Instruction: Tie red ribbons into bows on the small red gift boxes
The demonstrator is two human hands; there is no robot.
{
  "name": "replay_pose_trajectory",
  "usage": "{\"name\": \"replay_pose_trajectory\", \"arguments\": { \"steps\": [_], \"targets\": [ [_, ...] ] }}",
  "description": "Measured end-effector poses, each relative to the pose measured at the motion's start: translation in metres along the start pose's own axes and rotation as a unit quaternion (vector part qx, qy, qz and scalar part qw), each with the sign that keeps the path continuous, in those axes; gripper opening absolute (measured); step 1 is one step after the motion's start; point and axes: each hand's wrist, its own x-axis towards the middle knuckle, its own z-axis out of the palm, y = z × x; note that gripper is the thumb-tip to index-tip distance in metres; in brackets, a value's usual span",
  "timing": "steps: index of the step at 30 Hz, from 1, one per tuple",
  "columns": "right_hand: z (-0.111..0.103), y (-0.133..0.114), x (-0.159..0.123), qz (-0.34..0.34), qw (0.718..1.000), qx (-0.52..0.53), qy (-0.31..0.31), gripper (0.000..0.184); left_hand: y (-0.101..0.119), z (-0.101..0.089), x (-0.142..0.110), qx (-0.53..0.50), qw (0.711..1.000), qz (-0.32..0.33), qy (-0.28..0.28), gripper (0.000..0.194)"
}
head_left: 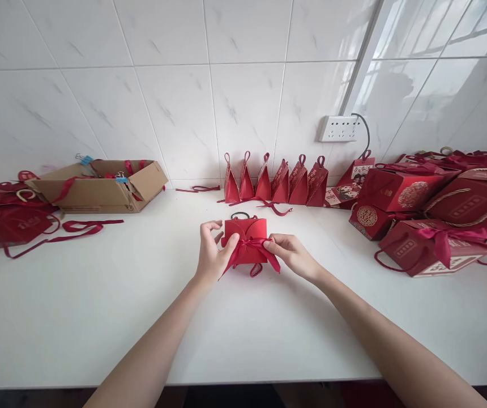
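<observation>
In the middle of the white table stands a small red gift box with overlapping curved flaps on top and cord handles. A red ribbon is tied around it, with a bow at the front. My left hand is at the box's left side, its thumb pressing the bow's left part while the fingers rest along the side. On the right, my right hand pinches the ribbon's right loop between thumb and fingers.
Small red triangular boxes line the tiled wall. At left are an open cardboard box with ribbons, loose ribbon and red boxes. More red gift boxes are piled at right. A power strip is on the wall.
</observation>
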Motion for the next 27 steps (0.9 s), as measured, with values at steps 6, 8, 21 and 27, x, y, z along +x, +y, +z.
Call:
{"name": "replay_pose_trajectory", "arguments": {
  "steps": [6,8,21,27],
  "targets": [
    [-0.002,0.003,0.003,0.003,1.0,0.024,0.013,0.049,0.002,-0.005,0.002,0.077,0.994,0.051,-0.054,0.033],
    [-0.002,0.002,0.003,0.004,1.0,0.028,0.012,0.048,0.004,-0.004,0.002,0.069,0.995,0.053,-0.054,0.035],
    [0.004,0.01,0.006,0.001,0.987,0.116,0.115,0.04,0.015,0.005,-0.005,0.037,0.998,-0.005,-0.04,0.039],
    [-0.005,0.008,0.003,-0.016,0.992,0.095,0.081,0.037,0.015,0.003,-0.004,0.018,0.998,-0.04,-0.051,0.039]
  ]
}}
